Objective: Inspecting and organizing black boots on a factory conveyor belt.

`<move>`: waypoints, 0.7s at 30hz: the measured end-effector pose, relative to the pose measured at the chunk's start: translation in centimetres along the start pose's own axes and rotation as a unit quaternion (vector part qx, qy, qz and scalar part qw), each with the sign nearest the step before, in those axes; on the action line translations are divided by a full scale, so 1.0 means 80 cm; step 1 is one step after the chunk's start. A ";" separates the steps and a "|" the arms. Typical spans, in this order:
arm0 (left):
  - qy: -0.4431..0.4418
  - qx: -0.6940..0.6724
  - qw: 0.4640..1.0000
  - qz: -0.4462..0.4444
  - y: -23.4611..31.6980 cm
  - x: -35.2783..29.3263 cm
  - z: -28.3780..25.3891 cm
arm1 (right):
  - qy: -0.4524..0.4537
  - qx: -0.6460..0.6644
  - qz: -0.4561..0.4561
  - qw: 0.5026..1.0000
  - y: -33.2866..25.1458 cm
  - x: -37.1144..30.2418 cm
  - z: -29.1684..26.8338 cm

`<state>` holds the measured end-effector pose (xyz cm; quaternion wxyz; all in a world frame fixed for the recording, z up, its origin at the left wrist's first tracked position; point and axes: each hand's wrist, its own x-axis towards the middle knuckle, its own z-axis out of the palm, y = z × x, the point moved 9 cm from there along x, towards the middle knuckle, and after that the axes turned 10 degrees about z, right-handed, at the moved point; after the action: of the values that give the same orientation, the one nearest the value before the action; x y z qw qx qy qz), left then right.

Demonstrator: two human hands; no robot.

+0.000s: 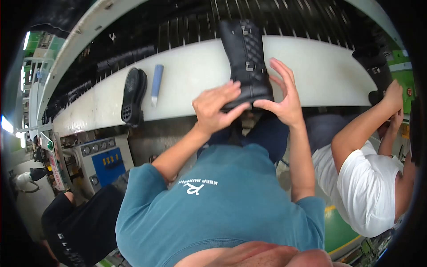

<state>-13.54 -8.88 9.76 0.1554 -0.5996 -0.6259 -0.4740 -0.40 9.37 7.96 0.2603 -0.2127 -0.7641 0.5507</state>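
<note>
A black boot (247, 58) with a quilted panel and metal buckles lies on the white work surface (191, 66), its shaft pointing away and its foot end near me. My left hand (215, 107) grips the near left side of the foot, fingertips on the upper and thumb along the near edge. On the opposite side, my right hand (287, 98) has its fingers spread apart beside the boot, the thumb tip at its near edge. The boot's underside is hidden.
Left on the surface lie a black shoe sole (133, 95) and a blue-handled tool (156, 82). Dark rack bars (187, 33) run behind. A co-worker in a white shirt (364, 187) is at the right, close to a dark boot (376, 71). A machine with gauges (104, 158) stands lower left.
</note>
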 end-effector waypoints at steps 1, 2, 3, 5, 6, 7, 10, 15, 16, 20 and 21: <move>0.000 0.005 1.000 0.008 0.008 -0.001 0.001 | 0.060 0.099 0.058 0.991 0.026 0.002 -0.008; 0.001 0.012 1.000 0.016 0.016 -0.001 -0.001 | 0.114 0.201 0.114 0.966 0.050 0.002 -0.011; 0.013 0.011 0.999 0.033 0.022 -0.007 -0.003 | 0.095 0.239 0.149 0.955 0.067 0.004 -0.004; 0.021 0.005 0.998 0.064 0.036 -0.011 -0.004 | 0.017 0.292 0.205 0.934 0.070 0.007 0.013; 0.018 0.006 0.997 0.074 0.042 -0.014 -0.011 | -0.046 0.306 0.228 0.923 0.061 0.005 0.034; 0.028 0.002 0.996 0.089 0.046 -0.015 -0.015 | -0.062 0.280 0.222 0.932 0.062 0.006 0.037; 0.023 -0.035 0.994 0.101 0.048 -0.020 -0.027 | -0.087 0.286 0.208 0.931 0.041 -0.009 0.040; 0.157 -0.165 0.974 -0.020 -0.009 -0.025 -0.073 | -0.013 0.315 0.138 0.939 -0.024 -0.040 0.022; 0.215 -0.167 0.960 -0.062 -0.031 -0.031 -0.084 | 0.015 0.305 0.109 0.946 -0.044 -0.041 0.009; 0.268 -0.179 0.915 -0.241 -0.092 -0.062 -0.077 | 0.148 0.333 -0.066 0.929 -0.164 0.000 -0.060; 0.178 -0.127 0.941 -0.258 -0.095 -0.064 -0.055 | 0.182 0.325 -0.113 0.921 -0.203 0.021 -0.075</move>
<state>-20.85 -14.12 4.97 0.0590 -0.3380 -0.6555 -0.6727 1.46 9.89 25.24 0.5103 -0.1256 -0.5014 0.6873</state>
